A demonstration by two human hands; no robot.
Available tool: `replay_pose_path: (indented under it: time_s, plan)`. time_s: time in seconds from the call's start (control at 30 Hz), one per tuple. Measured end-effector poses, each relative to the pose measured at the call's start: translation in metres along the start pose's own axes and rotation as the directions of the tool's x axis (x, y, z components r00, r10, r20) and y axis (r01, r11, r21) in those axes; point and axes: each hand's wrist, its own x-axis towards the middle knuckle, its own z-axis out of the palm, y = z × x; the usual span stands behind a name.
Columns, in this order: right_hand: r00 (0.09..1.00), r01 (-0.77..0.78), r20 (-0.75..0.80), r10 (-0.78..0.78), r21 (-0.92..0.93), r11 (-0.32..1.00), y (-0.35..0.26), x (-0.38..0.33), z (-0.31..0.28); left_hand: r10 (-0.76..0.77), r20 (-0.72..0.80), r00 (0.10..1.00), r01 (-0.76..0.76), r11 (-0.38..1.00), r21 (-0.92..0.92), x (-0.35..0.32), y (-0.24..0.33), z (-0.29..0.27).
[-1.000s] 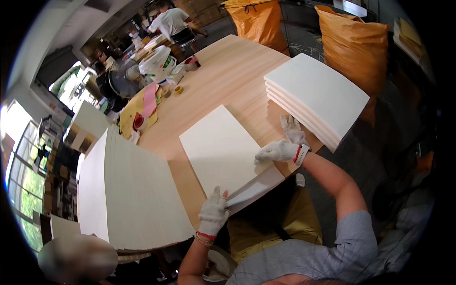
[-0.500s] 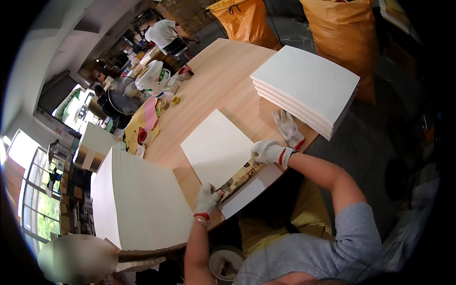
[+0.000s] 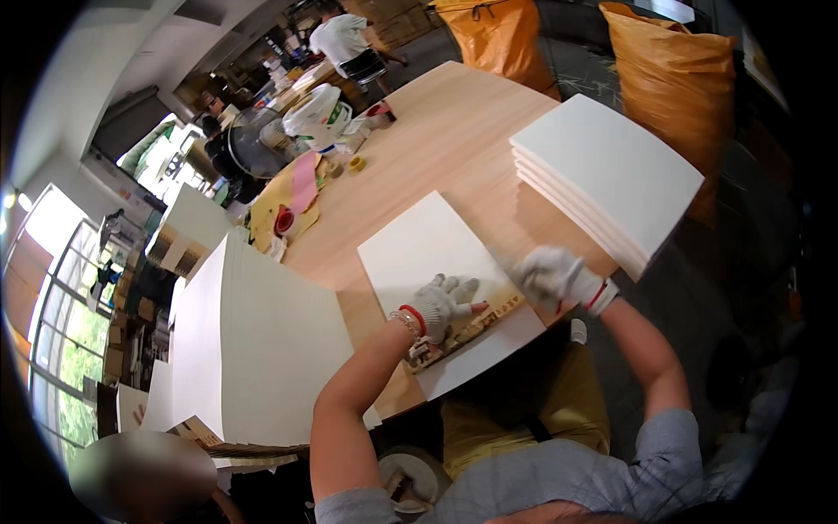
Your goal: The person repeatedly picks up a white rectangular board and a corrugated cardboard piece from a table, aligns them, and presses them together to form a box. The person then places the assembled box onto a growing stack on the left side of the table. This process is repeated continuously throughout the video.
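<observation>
Starting at the left, there's a big tilted stack of white sheets (image 3: 253,349) leaning off the near-left corner of the wooden counter (image 3: 436,140), probably parked there so the next one is within easy reach. Next over is the left hand (image 3: 441,304) in a white knit glove with a red cuff, laid flat with the fingers spread, pressing down on a flat white panel (image 3: 428,253) right where a strip of brown patterned material (image 3: 467,327) shows along a fold; looks to me like it's there to pin the panel so it doesn't slide. That grip is basically wide open, palm down, not wrapped around anything. The panel lies on the near edge of the counter, its front flap (image 3: 489,349) hanging a bit past the edge toward the person's lap, which would make sense for getting at the fold. The right hand (image 3: 554,275), same kind of glove, sits at the right end of that brown strip, just beside the panel's right edge; it's blurred, fingers curled, and I honestly can't tell if it's pinching something or just pushing. So the panel sits under the left palm and runs out to the right hand, with both hands on the same fold line. Further right, a neat stack of white boards (image 3: 611,179) sits on the counter's right corner, near the right hand but not touching it.
</observation>
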Motion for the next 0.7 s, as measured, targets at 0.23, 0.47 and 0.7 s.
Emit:
replay_pose_path:
  time_s: [0.23, 0.47, 0.7]
  plan:
    - [0.762, 0.606, 0.137, -0.633, -0.494, 0.623, -0.058, 0.030, 0.233, -0.023, -0.200, 0.979, -0.034, 0.961, -0.274, 0.026, -0.010, 0.032]
    - [0.836, 0.534, 0.257, -0.484, -0.578, 0.617, -0.098, 0.028, 0.226, 0.065, -0.204, 0.977, -0.086, 0.992, -0.095, 0.007, -0.013, 0.034]
    - [0.995, -0.020, 0.002, 0.102, -0.977, 0.214, -0.024, -0.023, -0.025, 0.052, 0.023, 0.998, -0.050, 0.997, -0.058, 0.006, 0.003, -0.010]
